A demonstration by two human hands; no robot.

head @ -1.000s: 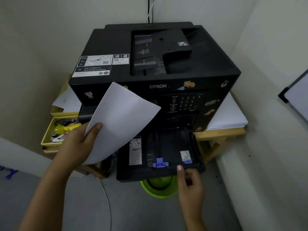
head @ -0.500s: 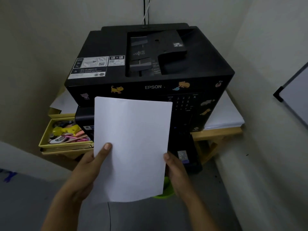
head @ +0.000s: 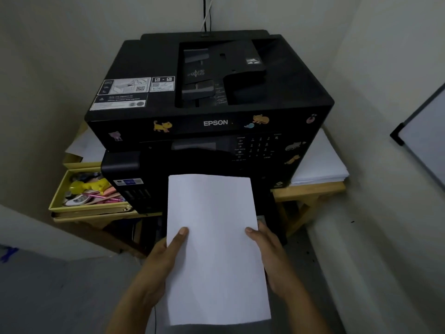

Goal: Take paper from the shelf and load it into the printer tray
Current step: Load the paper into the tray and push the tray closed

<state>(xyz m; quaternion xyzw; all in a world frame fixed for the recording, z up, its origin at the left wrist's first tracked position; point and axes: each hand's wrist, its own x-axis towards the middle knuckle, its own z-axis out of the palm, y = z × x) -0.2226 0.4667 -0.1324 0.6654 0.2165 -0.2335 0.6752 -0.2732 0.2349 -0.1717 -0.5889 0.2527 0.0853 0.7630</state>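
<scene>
Two hands hold one white sheet of paper [head: 216, 249] by its long edges, its far edge at 12 o'clock meeting the black printer [head: 209, 109] front, where the tray [head: 274, 213] shows only as a dark strip along the sheet's 3 o'clock side. Bare floor lies at 9 o'clock. Left hand [head: 159, 263] pinches the left edge, thumb on top; right hand [head: 269, 254] likewise pinches the right. A paper stack [head: 320, 165] rests at the printer's 3 o'clock, a yellow drawer [head: 79, 206] at its 9.
</scene>
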